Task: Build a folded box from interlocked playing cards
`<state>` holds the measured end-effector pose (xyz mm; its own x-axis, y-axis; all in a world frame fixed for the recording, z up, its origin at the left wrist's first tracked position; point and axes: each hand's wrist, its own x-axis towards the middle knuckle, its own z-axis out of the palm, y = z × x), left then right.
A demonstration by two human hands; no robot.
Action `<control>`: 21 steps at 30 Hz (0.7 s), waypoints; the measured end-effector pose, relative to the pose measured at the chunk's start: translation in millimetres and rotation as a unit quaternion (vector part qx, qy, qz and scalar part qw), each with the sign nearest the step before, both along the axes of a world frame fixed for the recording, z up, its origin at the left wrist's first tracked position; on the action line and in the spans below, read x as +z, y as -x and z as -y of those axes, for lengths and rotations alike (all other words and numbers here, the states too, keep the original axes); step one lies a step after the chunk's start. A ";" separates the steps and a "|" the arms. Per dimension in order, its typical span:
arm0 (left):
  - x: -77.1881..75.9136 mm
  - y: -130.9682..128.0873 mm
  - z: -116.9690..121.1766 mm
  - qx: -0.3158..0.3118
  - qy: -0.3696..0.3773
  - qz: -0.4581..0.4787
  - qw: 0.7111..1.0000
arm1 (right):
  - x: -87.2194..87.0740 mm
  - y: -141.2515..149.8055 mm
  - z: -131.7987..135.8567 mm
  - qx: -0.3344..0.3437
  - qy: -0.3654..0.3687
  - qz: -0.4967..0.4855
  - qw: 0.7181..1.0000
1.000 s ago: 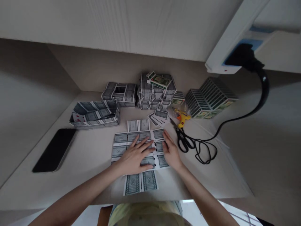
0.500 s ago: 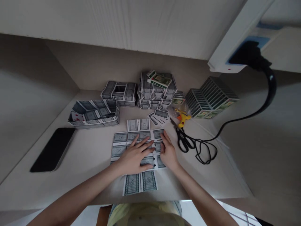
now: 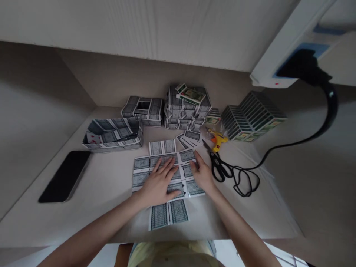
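Note:
A flat panel of joined playing cards (image 3: 141, 163), backs up, lies on the desk, with two-card flaps at its far and near edges. My left hand (image 3: 157, 182) rests on the middle of the panel, fingers spread, palm hiding several cards. At the right edge my right hand (image 3: 203, 174) touches the outer column of cards, thumb and fingers apart. Just beyond the panel sits a fanned pile of loose cards (image 3: 191, 137). Black-handled scissors (image 3: 218, 168) lie to the right of my right hand, by a yellow glue gun (image 3: 218, 141).
A black phone (image 3: 65, 176) lies at the left. Behind it stands an open box made of cards (image 3: 114, 142). Card-built boxes (image 3: 186, 107) are stacked at the back, with a card packet (image 3: 191, 95) on top. Rows of card packs (image 3: 250, 116) and a black cable (image 3: 269, 148) occupy the right.
My right hand slid inward over the right column, then back outward. The panel has tilted slightly, its right side further away. My left hand's fingers have drawn closer together.

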<state>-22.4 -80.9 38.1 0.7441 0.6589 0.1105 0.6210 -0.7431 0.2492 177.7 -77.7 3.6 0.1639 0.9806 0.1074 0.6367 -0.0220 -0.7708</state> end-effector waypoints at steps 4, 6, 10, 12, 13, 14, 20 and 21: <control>1.0 5.3 -2.9 -0.031 0.009 -0.011 0.999 | 10.5 9.0 -6.8 0.011 0.060 0.110 0.992; 1.9 8.7 -3.6 -0.040 0.012 -0.018 0.999 | 11.5 12.2 -6.0 0.005 0.061 0.160 0.985; 2.8 14.1 -4.6 -0.059 0.016 -0.033 0.998 | 4.0 15.3 0.4 -0.020 -0.012 0.230 0.973; 2.7 15.3 -5.1 -0.066 0.015 -0.037 0.997 | -1.8 16.0 2.3 -0.024 -0.040 0.231 0.972; 2.6 15.6 -5.3 -0.067 0.013 -0.037 0.997 | -4.6 16.4 2.6 -0.015 -0.049 0.221 0.974; 2.4 15.7 -5.4 -0.068 0.011 -0.036 0.997 | -7.0 17.0 2.5 0.002 -0.055 0.210 0.976; 0.9 15.4 -5.3 -0.069 0.005 -0.034 0.997 | -12.3 21.1 0.5 0.082 -0.068 0.197 0.974; 0.5 15.5 -5.3 -0.069 0.004 -0.033 0.997 | -12.0 21.4 0.4 0.088 -0.070 0.205 0.972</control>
<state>-37.9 -75.5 38.6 0.8332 0.5505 0.0532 0.5283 -0.8207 0.2178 156.4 -78.1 -8.4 -0.0901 0.9607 0.2627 0.8753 0.2023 -0.4393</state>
